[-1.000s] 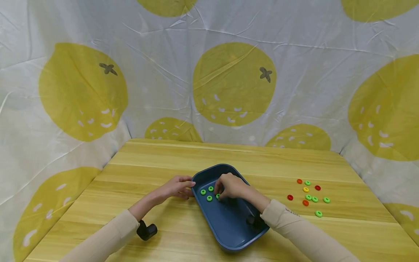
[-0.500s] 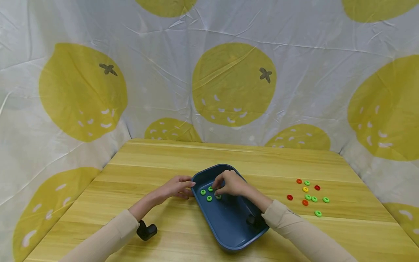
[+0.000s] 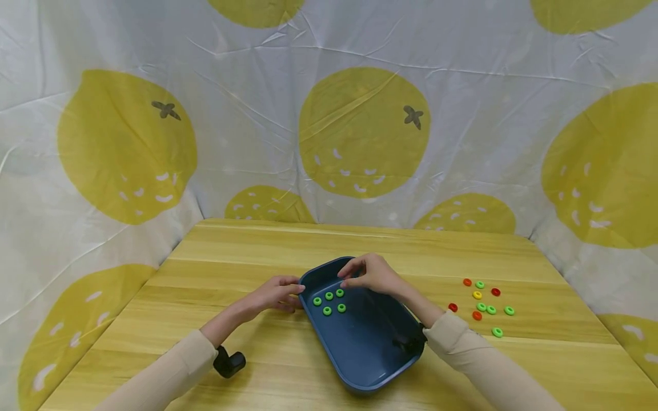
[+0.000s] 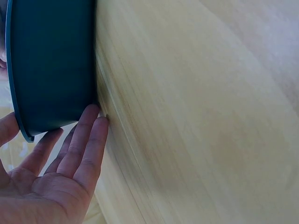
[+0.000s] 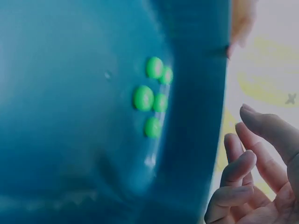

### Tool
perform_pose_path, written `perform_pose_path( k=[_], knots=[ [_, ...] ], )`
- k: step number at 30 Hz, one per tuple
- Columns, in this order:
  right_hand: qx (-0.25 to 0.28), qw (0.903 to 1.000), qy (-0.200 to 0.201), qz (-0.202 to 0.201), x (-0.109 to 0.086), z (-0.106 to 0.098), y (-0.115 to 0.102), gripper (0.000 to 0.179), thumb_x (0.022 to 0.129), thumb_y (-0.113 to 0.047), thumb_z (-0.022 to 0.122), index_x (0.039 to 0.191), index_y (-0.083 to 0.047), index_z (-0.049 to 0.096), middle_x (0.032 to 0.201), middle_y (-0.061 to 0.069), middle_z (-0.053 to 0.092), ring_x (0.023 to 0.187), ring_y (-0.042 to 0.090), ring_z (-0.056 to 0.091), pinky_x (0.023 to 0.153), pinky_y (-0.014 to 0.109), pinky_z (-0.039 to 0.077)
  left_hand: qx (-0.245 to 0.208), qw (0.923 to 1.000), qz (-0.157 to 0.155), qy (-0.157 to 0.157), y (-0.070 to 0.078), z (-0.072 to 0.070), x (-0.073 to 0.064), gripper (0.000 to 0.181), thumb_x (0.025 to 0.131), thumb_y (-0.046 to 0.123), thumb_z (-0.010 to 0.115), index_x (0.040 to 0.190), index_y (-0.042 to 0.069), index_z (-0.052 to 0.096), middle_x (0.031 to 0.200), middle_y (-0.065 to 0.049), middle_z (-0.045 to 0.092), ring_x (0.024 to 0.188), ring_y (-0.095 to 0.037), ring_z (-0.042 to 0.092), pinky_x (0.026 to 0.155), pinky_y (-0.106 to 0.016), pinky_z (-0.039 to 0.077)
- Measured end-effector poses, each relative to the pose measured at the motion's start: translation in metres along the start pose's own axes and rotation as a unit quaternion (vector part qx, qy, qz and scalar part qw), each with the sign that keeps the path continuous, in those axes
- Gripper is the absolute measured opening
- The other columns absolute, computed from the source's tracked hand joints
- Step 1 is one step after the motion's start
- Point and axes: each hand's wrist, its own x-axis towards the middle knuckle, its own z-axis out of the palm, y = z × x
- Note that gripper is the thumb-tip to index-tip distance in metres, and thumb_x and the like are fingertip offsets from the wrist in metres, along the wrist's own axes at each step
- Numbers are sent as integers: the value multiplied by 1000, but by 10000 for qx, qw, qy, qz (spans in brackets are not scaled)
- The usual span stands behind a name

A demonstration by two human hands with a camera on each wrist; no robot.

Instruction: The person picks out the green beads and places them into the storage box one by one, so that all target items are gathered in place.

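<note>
A dark blue rectangular tub (image 3: 360, 348) lies at a slant on the wooden table. Several small green rings (image 3: 329, 295) sit in its far left end; they also show blurred as green rings (image 5: 143, 98) in the right wrist view. My left hand (image 3: 277, 292) touches the tub's left corner. In the left wrist view, this left hand (image 4: 60, 172) has its thumb at the rim and its fairly straight fingertips by the outer wall. My right hand (image 3: 372, 274) hovers over the tub's far right rim, thumb and fingers apart, holding nothing.
To the tub's right, several loose rings lie scattered on the table (image 3: 247, 240): red rings (image 3: 496, 291), orange-red rings (image 3: 477, 315), a yellow ring (image 3: 477, 295) and green rings (image 3: 509, 310). A black wrist device (image 3: 229, 362) shows below my left sleeve. A lemon-print cloth (image 3: 247, 114) surrounds the table.
My right hand has let go of a green ring in the tub, then risen and moved right with its fingers spreading. The left hand has stayed at the corner.
</note>
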Motion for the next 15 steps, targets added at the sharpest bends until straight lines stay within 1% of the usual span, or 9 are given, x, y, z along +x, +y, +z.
perform_pose_path(
  k=[2,5,8,11,15],
  knots=[
    [16,10000,60,73,-4,-8,-1,22,81,-17,73,98,-4,72,91,11,72,74,21,62,59,19,47,3,10000,2,-1,0,0,0,52,98,27,48,134,-9,41,124,-27,59,101,-29,67,88,-44,54],
    [-11,9996,164,209,-12,-22,0,23,82,-21,72,100,-7,72,97,9,72,83,22,63,65,22,49,-27,10000,-17,12,0,0,0,52,97,27,48,134,-9,41,125,-27,58,101,-29,67,88,-44,54],
    [-33,9990,268,343,-21,-35,4,26,82,-24,72,102,-8,72,97,6,72,88,22,63,71,24,51,-25,10000,-30,27,0,0,0,51,97,27,48,133,-8,42,125,-27,58,101,-28,68,87,-43,54],
    [40,9980,367,519,-31,-47,10,25,82,-24,72,102,-9,72,98,6,72,86,20,63,71,27,52,-19,10000,-34,15,0,0,0,51,97,27,48,134,-8,42,125,-26,58,100,-27,68,87,-42,54],
    [140,9961,427,755,-47,-62,16,26,82,-26,72,103,-11,71,102,10,70,80,17,63,69,27,52,-3,10000,-24,12,0,1,-1,51,98,27,47,134,-9,42,124,-27,59,100,-27,68,87,-43,54]
  ],
)
